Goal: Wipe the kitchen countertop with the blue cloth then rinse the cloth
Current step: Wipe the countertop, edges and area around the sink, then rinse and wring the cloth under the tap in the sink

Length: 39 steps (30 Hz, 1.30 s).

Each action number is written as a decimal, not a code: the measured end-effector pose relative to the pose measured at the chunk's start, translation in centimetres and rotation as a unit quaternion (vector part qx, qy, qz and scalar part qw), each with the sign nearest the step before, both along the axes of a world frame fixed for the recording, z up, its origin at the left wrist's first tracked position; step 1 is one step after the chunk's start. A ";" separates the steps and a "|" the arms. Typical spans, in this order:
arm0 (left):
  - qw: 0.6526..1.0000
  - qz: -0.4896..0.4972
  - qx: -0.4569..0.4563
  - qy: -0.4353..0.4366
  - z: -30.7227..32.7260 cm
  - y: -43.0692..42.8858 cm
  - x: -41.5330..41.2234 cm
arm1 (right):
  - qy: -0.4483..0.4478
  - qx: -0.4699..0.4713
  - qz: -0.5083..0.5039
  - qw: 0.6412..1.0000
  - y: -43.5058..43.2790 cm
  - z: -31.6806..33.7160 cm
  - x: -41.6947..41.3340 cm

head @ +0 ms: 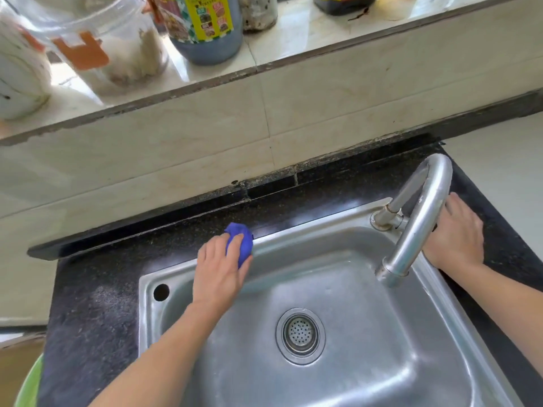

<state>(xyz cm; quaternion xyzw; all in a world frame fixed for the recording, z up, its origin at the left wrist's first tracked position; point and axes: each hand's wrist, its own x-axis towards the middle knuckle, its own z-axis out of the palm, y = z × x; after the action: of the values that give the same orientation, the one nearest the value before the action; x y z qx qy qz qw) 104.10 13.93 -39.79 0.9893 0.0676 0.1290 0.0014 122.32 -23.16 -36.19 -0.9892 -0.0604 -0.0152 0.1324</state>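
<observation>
The blue cloth (241,241) is bunched up under my left hand (219,270), which presses it onto the back rim of the steel sink (346,377) where it meets the dark speckled countertop (97,318). My right hand (457,235) lies palm down on the countertop at the sink's right edge, behind the curved metal tap (420,218); part of its fingers is hidden by the tap. No water runs from the tap.
The sink basin has a round drain strainer (300,334) and a small hole (161,292) in its left rim. Above the tiled backsplash, a ledge holds a clear jar (123,48), a sauce bottle (205,27) and other containers. A green object (29,386) shows at the lower left.
</observation>
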 end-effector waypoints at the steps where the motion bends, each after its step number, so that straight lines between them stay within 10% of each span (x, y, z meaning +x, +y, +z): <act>1: 1.000 0.017 0.000 0.000 0.2 1.6 -1.4 | 0.001 -0.005 0.002 1.000 0.1 0.0 0.0; 10: 0.974 0.212 -0.055 0.048 2.2 5.6 -8.2 | 0.057 0.003 -0.016 0.998 0.3 0.1 -3.3; 16: 0.893 0.417 -0.171 0.012 4.2 6.5 -11.0 | 0.074 -0.022 -0.016 0.997 -0.5 -0.5 -10.0; 39: 0.891 0.332 -0.192 0.244 7.2 -8.8 -24.8 | 0.248 -0.104 0.106 0.957 -3.1 3.8 -13.9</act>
<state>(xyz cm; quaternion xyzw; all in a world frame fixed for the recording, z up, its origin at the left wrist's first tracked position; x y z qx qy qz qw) 79.30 5.15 -32.62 0.8899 0.4139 -0.1394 0.1320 108.40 -26.29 -32.40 -0.9583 -0.1309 0.2510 0.0403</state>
